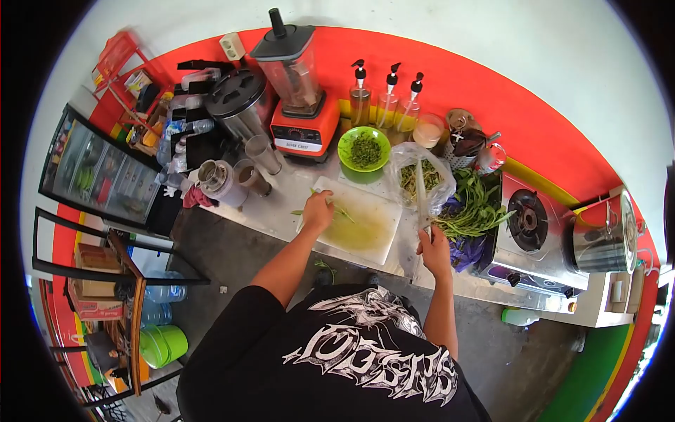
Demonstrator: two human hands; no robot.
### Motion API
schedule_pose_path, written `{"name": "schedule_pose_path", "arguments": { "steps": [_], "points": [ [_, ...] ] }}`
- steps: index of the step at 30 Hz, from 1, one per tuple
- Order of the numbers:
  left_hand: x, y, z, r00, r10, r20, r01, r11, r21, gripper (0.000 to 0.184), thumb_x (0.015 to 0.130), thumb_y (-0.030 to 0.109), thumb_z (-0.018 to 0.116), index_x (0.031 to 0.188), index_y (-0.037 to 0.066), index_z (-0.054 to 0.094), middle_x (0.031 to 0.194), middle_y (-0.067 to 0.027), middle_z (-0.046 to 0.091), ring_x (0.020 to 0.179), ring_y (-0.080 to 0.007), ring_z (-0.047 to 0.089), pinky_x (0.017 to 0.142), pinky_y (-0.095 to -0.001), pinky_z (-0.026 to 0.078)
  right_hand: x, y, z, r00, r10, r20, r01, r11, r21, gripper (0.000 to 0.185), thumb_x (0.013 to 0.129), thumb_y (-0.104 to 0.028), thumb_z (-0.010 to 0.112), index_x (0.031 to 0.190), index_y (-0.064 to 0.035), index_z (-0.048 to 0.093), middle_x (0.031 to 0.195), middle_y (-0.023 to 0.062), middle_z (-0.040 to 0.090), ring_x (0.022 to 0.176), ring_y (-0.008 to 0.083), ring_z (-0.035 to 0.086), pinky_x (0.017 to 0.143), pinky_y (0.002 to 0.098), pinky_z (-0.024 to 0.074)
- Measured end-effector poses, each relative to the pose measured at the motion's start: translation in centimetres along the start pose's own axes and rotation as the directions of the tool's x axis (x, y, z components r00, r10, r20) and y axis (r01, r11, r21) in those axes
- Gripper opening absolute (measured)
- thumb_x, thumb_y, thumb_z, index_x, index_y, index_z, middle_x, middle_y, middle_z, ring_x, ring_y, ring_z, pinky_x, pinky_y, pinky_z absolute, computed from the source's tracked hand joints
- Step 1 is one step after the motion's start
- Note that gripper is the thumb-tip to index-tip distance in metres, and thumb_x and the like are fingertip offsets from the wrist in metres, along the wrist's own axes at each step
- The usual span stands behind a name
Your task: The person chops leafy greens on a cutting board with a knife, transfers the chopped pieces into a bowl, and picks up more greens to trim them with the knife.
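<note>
My right hand [435, 251] is closed round the handle of a knife [422, 190], its blade pointing away from me over the right side of the board. My left hand [318, 212] rests at the left edge of the white cutting board [376, 232], fingers closed on a few green stems [343, 213] that poke out on both sides. Greenish wetness stains the board. Behind it stands a green bowl [344, 144] of chopped greens [365, 150]. A clear plastic bag [444, 184] with cut stems lies behind the knife, beside a bunch of leafy greens [474, 204].
A red blender [306, 126], several pump bottles [387, 102] and a utensil holder [460, 150] line the wall. To the right are a gas stove [534, 232] and a steel pot [605, 235]. Tall cups [262, 155] and a steel canister [239, 98] stand left.
</note>
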State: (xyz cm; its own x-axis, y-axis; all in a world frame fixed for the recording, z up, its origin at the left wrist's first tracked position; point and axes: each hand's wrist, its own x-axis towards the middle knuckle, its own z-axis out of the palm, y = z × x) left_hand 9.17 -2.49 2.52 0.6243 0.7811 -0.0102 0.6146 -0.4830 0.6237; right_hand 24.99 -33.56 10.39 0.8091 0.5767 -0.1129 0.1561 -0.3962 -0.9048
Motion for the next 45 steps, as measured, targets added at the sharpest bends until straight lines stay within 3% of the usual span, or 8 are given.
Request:
{"name": "schedule_pose_path", "arguments": {
  "steps": [3,13,18,21,34,40,42,45],
  "points": [
    [1.3,-0.9,0.8,0.982,0.169,0.081,-0.181,0.967,0.179,0.018,0.08,0.009,0.071,0.097,0.013,0.074,0.097,-0.013,0.065,0.096,-0.0327,0.064,0.086,-0.0455,0.054,0.6,-1.4,1.7,0.996,-0.026,0.089,0.024,0.999,0.022,0.023,0.097,-0.02,0.062,0.085,-0.0003,0.058,0.058,0.0074,0.06,0.052,0.017,0.059,0.053,0.0332,0.0446],
    [1.4,0.5,-0.9,0.903,0.296,0.312,-0.378,0.892,0.247,0.012,0.081,0.01,0.074,0.091,0.016,0.075,0.113,-0.0087,0.056,0.112,-0.0303,0.05,0.098,-0.0386,0.046,1.4,-3.0,4.5,0.986,-0.06,0.157,0.053,0.997,0.051,0.022,0.098,-0.019,0.061,0.088,0.0006,0.058,0.059,0.007,0.06,0.053,0.0146,0.059,0.054,0.0307,0.046],
    [1.0,3.2,-3.2,0.835,0.546,0.07,-0.548,0.837,0.009,0.012,0.079,0.007,0.076,0.089,0.013,0.074,0.104,-0.0076,0.056,0.101,-0.0293,0.053,0.09,-0.0401,0.046,1.4,-2.7,5.4,0.988,-0.046,0.15,0.029,0.994,0.109,0.022,0.095,-0.02,0.064,0.091,0.0011,0.06,0.064,0.0085,0.061,0.054,0.016,0.058,0.054,0.0327,0.0444],
    [0.5,4.8,-5.3,0.822,0.568,-0.042,-0.569,0.814,-0.115,0.012,0.079,0.006,0.076,0.09,0.01,0.073,0.094,-0.0069,0.059,0.095,-0.0283,0.056,0.086,-0.04,0.047,1.4,-4.7,5.7,0.978,-0.151,0.146,0.175,0.971,-0.165,0.024,0.095,-0.02,0.065,0.097,0.0036,0.058,0.066,0.0044,0.057,0.056,0.0109,0.049,0.054,0.0288,0.0401],
    [-4.0,5.8,-12.5,0.726,0.633,-0.269,-0.674,0.732,-0.099,0.014,0.079,0.007,0.076,0.092,0.012,0.074,0.087,-0.0027,0.062,0.079,-0.0248,0.064,0.07,-0.038,0.051,1.3,-13.3,15.1,0.994,-0.08,0.077,0.058,0.965,0.256,0.02,0.095,-0.019,0.067,0.103,-0.0012,0.06,0.062,-0.0014,0.051,0.05,0.008,0.044,0.046,0.0283,0.0343],
    [-4.7,2.6,-14.5,0.914,0.324,-0.245,-0.404,0.789,-0.463,0.011,0.087,0.01,0.073,0.098,0.007,0.073,0.089,-0.0063,0.067,0.08,-0.0212,0.067,0.07,-0.0326,0.052,0.2,-15.5,18.5,0.996,-0.003,0.088,-0.043,0.854,0.518,0.015,0.099,-0.017,0.064,0.093,-0.0052,0.057,0.057,-0.0028,0.048,0.046,0.0061,0.042,0.044,0.0252,0.0337],
    [-4.2,0.1,-14.3,0.977,0.144,0.158,-0.003,0.748,-0.664,0.019,0.096,0.017,0.067,0.104,0.001,0.071,0.091,-0.0079,0.071,0.082,-0.0147,0.067,0.071,-0.0289,0.051,-0.1,-16.0,19.8,0.997,-0.012,0.071,-0.03,0.821,0.57,0.015,0.099,-0.017,0.065,0.093,-0.0054,0.057,0.058,-0.0029,0.048,0.046,0.0057,0.042,0.044,0.0249,0.0338],
    [-4.4,-0.6,-14.7,0.973,0.104,0.205,0.125,0.51,-0.851,0.028,0.101,0.023,0.062,0.109,-0.004,0.069,0.092,-0.0054,0.072,0.083,-0.009,0.064,0.071,-0.0263,0.049,-0.4,-16.1,22.0,0.997,-0.066,0.04,0.029,0.802,0.597,0.013,0.099,-0.016,0.064,0.096,-0.0055,0.058,0.057,-0.0035,0.048,0.046,0.0048,0.042,0.044,0.0243,0.0335]
  ]
}}
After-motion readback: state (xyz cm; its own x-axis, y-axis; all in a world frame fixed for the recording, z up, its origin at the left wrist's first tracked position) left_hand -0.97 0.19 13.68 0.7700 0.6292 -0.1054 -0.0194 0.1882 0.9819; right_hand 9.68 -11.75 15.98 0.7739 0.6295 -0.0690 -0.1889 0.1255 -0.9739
